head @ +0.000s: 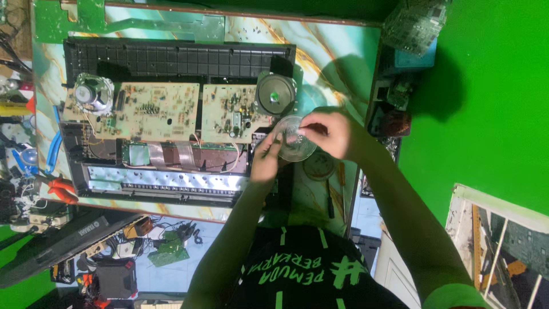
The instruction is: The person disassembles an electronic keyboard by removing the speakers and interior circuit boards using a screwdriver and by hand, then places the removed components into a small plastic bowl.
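Both your hands meet on a clear round dish [295, 139], raised just off the bench [337, 63] near its right-hand edge. Your left hand [266, 157] pinches the dish's near rim with its grip clenched on it; your right hand [331, 133] curls over the far side, fingers grasping the rim too. Inside the dish a few small dark bits lie near the middle, too small to tell apart.

Just beyond your grip sits a round speaker [276, 94], almost touching the dish. To the left of your grip two circuit boards [150, 110] lie in the opened black case [171, 60], filling that side. Under your right hand a round tin [318, 166] and a screwdriver [330, 201] rest on the bench. The open room is the strip of marbled bench beyond your right hand; past it the bench edge drops to cluttered shelves.
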